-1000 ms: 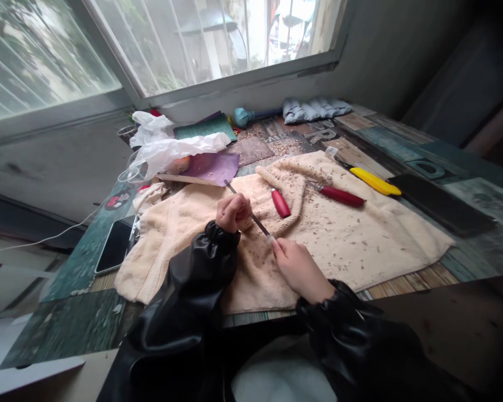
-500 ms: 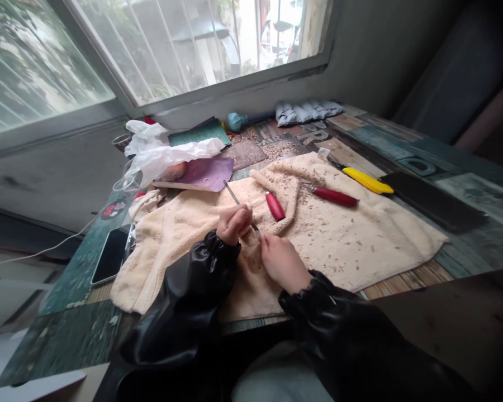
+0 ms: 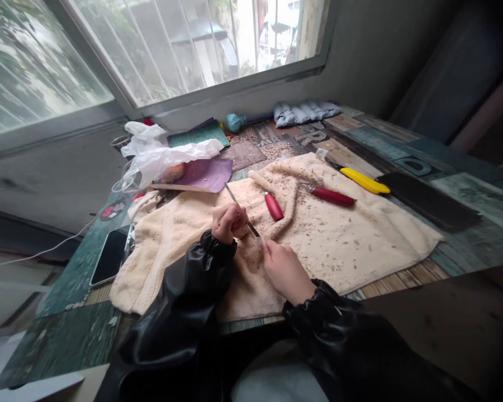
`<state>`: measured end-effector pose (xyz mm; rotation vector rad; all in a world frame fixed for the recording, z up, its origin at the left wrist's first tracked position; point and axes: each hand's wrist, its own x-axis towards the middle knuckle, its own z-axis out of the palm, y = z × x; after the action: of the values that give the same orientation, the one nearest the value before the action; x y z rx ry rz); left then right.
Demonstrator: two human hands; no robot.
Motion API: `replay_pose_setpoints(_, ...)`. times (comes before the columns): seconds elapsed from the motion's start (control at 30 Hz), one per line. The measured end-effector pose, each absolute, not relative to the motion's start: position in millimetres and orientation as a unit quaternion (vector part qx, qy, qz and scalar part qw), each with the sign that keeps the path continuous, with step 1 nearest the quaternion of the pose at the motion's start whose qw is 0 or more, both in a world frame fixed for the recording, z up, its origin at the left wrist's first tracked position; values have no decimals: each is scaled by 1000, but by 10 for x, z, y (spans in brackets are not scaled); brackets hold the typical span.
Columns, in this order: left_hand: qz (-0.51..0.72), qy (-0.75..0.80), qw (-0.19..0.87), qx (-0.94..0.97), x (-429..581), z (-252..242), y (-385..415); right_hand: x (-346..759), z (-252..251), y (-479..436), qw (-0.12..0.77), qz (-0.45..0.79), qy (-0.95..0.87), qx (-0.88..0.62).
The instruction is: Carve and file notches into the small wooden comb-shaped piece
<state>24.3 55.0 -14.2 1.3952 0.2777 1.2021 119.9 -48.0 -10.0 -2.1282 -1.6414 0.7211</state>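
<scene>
Patchwork tabletop [image 3: 67, 335] carries a debris-flecked cream towel [image 3: 360, 240]; above it, at frame centre, the right hand [image 3: 287, 271] grips the near end of a slim file-like tool [image 3: 254, 229]. The left hand [image 3: 228, 220] is curled closed at its shaft, contents hidden; this looks like filing, calling next for a steady left hold.

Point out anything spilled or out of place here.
Crumb-like bits lie strewn across the towel and onto the tabletop beyond, scattered rather than gathered; the towel is rucked into a fold between two red handles.
</scene>
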Motion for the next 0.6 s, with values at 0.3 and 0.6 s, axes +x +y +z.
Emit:
replay_pose_setpoints(0.3,515,136,567,629,276,-177,517,1260,-143,-497,201,266,-581,-743)
replay_pose_setpoints(0.6,541,149,597,574,241,-100,618,1168,-98,-420,190,256,-576,-753)
